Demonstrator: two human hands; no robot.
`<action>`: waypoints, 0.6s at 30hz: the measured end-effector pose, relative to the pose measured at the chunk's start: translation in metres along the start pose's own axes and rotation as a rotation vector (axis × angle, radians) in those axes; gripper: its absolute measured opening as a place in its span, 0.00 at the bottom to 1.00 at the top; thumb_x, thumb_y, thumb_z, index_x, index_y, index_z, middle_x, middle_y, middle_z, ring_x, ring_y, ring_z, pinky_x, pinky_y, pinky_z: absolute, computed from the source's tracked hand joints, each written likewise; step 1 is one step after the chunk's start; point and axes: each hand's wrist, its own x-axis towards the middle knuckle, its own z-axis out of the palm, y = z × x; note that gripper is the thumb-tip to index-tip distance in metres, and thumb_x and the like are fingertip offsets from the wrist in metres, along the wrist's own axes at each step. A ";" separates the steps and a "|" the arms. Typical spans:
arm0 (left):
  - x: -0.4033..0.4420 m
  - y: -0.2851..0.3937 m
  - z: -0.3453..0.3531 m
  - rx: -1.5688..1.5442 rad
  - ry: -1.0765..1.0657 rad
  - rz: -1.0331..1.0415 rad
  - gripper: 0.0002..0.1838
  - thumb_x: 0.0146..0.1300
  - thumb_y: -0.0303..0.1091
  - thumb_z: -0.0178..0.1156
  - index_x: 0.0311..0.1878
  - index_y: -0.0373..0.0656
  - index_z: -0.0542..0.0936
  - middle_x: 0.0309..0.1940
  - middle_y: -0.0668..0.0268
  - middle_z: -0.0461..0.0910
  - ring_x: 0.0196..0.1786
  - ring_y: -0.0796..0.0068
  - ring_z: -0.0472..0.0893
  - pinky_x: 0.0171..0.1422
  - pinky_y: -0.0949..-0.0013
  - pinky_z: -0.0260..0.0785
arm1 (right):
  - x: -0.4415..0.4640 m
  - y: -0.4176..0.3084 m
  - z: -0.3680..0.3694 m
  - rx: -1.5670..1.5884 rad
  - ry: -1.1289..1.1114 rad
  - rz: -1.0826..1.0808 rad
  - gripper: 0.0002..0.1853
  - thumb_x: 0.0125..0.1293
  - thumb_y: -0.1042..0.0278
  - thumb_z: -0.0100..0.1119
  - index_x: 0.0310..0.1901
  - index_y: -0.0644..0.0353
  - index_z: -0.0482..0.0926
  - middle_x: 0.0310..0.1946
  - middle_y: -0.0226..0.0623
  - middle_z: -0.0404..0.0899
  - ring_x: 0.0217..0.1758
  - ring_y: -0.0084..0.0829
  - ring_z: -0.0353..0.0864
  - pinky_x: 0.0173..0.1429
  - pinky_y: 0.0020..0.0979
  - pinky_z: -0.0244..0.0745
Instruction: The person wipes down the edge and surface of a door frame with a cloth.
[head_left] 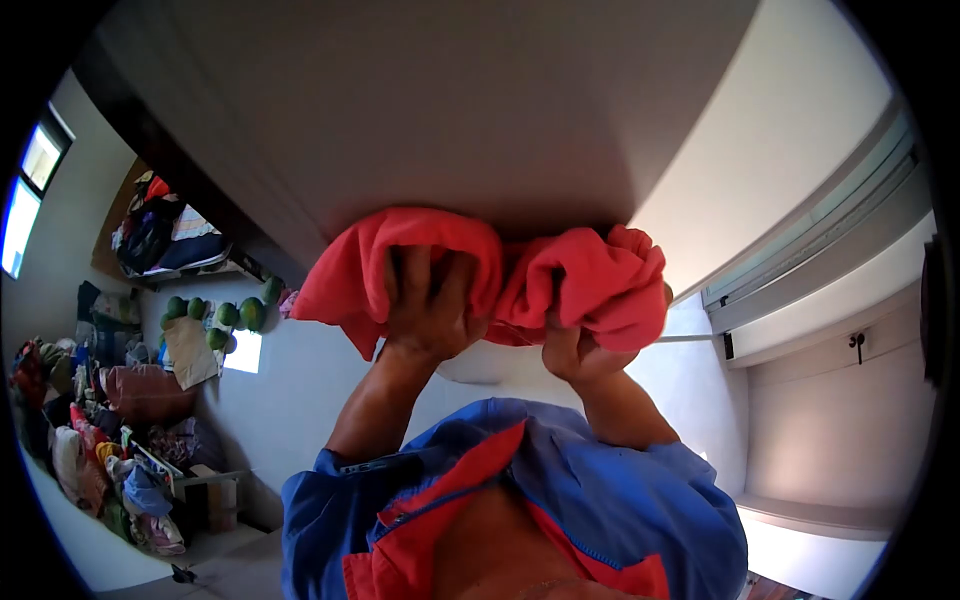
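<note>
A bunched coral-red cloth [340,275] spans both hands, lying against a broad grey-brown panel [450,110] in front of me. My left hand [430,310] grips its left part, fingers curled into a fold. On the other side, my right hand [580,350] holds the crumpled right part, with most of its fingers hidden behind the fabric. Between the hands the cloth runs on as a narrower, shadowed stretch. Both forearms come up from blue sleeves with red trim.
At far left are piled clothes and bags [150,450]. Several round green fruits [250,315] lie on the floor near a cardboard piece [190,350]. Beyond them stands a low bed or shelf with clothes [170,230]. A pale door [830,420] with a dark handle is at right.
</note>
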 end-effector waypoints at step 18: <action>-0.111 -0.088 0.003 -0.488 0.156 -0.173 0.41 0.68 0.50 0.67 0.76 0.38 0.66 0.79 0.35 0.57 0.79 0.20 0.57 0.77 0.26 0.52 | -0.061 -0.086 0.119 -0.324 -0.044 0.044 0.22 0.57 0.66 0.76 0.53 0.60 0.84 0.52 0.45 0.84 0.48 0.43 0.85 0.47 0.37 0.85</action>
